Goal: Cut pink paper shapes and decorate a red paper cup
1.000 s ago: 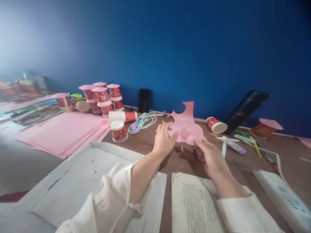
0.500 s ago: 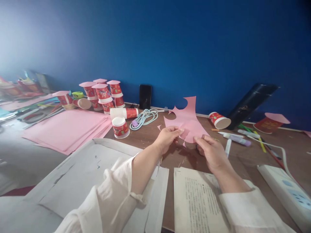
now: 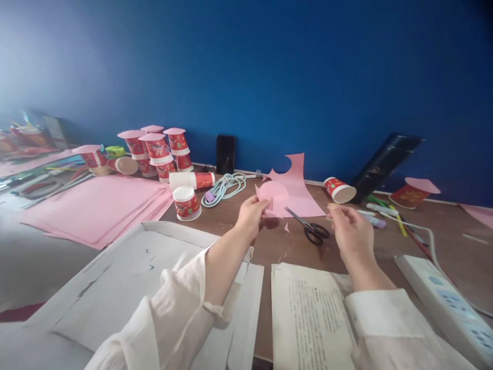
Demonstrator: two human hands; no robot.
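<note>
My left hand (image 3: 252,218) is closed, pinching the lower edge of a pink paper circle (image 3: 274,193). Behind the circle lies a larger pink sheet (image 3: 298,185) with curved cut-outs along its edge. Black-handled scissors (image 3: 314,231) rest on the table between my hands, blades toward the sheet. My right hand (image 3: 352,234) is raised to the right of the scissors, in front of the pens, with thumb and fingers pressed together. What it pinches, if anything, is too small to make out. A tiny pink scrap (image 3: 287,227) lies left of the scissors.
Red paper cups (image 3: 157,149) topped with pink discs are stacked at the left, behind a pile of pink sheets (image 3: 96,205). A coiled cable (image 3: 229,187), a phone (image 3: 225,154), a black flask (image 3: 385,164), a printed booklet (image 3: 311,313) and a power strip (image 3: 450,303) surround my hands.
My right hand has let go of the pink paper and moved right. My left hand has drawn slightly left with the circle. The scissors on the table have come into view.
</note>
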